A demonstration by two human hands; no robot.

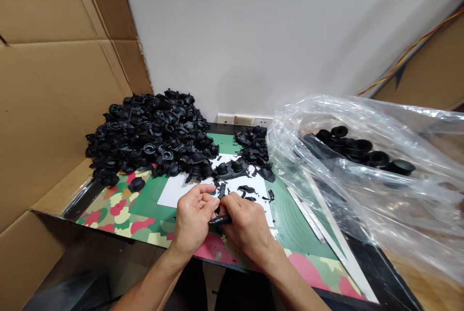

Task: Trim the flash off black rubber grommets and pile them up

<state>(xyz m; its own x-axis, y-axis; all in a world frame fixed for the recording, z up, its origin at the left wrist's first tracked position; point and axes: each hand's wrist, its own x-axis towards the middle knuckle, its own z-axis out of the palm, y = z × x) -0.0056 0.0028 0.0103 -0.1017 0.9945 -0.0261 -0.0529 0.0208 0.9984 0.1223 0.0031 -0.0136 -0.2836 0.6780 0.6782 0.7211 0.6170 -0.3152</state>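
Note:
My left hand (193,215) and my right hand (250,226) meet over the front of the table, fingers closed in a pinch. Between the fingertips is a small black rubber piece (218,208), mostly hidden by them. A dark, rounded, handle-like object (220,220) sticks out from under my right fingers toward the left hand; its far end is hidden. Just beyond lie ribbed black rubber bellows (232,168) and thin black scraps (248,189) on a white sheet (170,194).
A large heap of ribbed black rubber parts (155,132) stands at the back left beside a cardboard wall (54,98). Black trimmings (253,144) are piled near the sockets (243,120). On the right, a clear plastic bag (326,108) holds round black rubber parts (358,146); white strips (337,248) lie nearby.

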